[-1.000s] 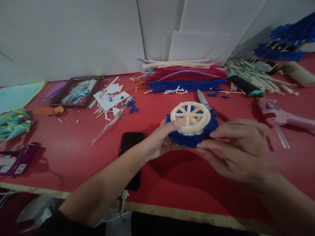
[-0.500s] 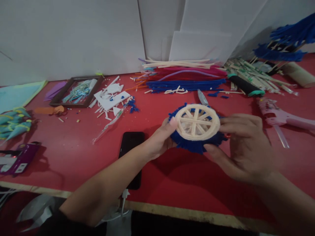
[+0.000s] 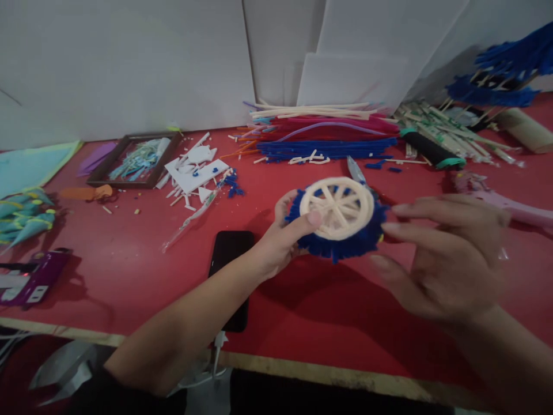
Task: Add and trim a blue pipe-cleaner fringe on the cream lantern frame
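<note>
My left hand [image 3: 285, 230] grips a handmade wheel [image 3: 367, 202], with the thumb pressed on its face and the fingers behind. The wheel has a cream rim and crossing cream spokes, ringed by a blue fuzzy fringe [image 3: 341, 249]. It is held tilted above the red table. My right hand [image 3: 449, 253] is just right of the fringe, fingers apart and holding nothing; its fingertips are close to the fringe edge. Behind the wheel lies a pair of pliers or cutters [image 3: 356, 172], partly hidden by it.
Bundled pipe cleaners [image 3: 328, 148] lie at the back. A pink glue gun [image 3: 510, 207] is at the right, partly behind my hand. A black phone [image 3: 231, 248] lies under my left forearm. White scraps [image 3: 194, 176] and a brown frame [image 3: 125, 183] sit to the left.
The wheel has shifted slightly left and turned in my left hand, whose thumb now lies over the rim. My right hand has come off it and moved right.
</note>
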{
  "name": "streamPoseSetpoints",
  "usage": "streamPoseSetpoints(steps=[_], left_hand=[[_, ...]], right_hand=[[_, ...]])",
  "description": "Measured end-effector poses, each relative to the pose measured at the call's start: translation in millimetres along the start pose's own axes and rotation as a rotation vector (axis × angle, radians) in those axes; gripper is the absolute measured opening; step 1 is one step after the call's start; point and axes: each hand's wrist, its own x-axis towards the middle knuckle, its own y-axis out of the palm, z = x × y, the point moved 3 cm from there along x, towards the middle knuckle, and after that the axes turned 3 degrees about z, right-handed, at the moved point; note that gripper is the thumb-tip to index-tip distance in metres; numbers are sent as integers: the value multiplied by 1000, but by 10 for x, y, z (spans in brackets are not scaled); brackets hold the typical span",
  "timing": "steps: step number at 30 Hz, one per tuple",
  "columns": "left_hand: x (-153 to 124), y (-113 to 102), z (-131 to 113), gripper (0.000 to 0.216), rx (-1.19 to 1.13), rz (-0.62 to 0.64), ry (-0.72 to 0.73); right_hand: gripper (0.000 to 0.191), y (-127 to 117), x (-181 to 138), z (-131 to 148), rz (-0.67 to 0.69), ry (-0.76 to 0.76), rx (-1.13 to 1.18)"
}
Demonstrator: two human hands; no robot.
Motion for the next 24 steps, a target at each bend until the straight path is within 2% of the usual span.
streamPoseSetpoints(steps=[4,8,11,16,20,24], left_hand=[[24,4,22,105,-25,-55,72],[6,31,29,104,-1,-32,63],[-3,33,20,103,14,-31,70],[-3,43,12,105,-17,-25,68],[-14,62,13,112,-35,-22,50],[-10,52,19,110,10,-22,24]], right_hand=[[20,39,-46,131,-21,-73,-24],[29,78,-74,175,14,-82,-9],[28,95,-67,161,31,-76,-56],[25,124,-50,141,-51,-82,-49],[20,142,-39,143,-40,-70,-68],[21,136,-46,146,-47,-78,-50]])
